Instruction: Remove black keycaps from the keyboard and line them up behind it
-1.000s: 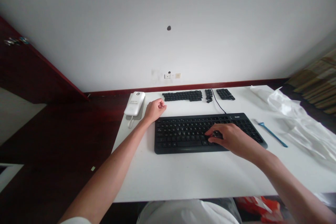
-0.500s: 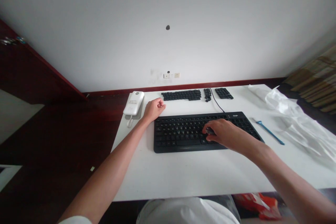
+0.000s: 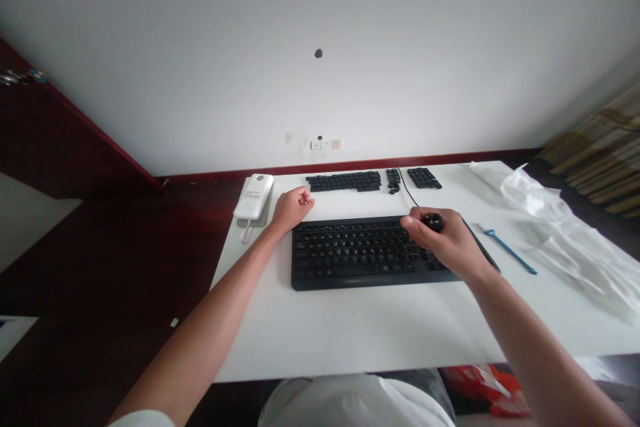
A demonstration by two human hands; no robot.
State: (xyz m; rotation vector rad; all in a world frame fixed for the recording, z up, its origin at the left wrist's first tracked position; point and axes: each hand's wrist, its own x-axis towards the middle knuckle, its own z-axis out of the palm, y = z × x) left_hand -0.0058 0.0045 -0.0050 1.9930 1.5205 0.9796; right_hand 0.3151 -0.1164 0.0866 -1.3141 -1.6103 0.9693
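White tabletop [image 3: 350, 333] against a pale wall carries everything you are working with. Your right hand [image 3: 447, 240] hovers over the right end of the black keyboard [image 3: 350, 253], fingers curled around a small dark object [image 3: 433, 220] pinched at the fingertips; what it is cannot be made out. Your left hand [image 3: 291, 208] rests as a closed fist on the table, just off the keyboard's far left corner, holding nothing visible. Left of that fist lies a white power bank [image 3: 254, 195]. Beyond both hands sit rows of loose keycaps [image 3: 344, 181]. Right of your right hand lies a blue tool [image 3: 510, 251], then crumpled plastic wrap [image 3: 565, 233].
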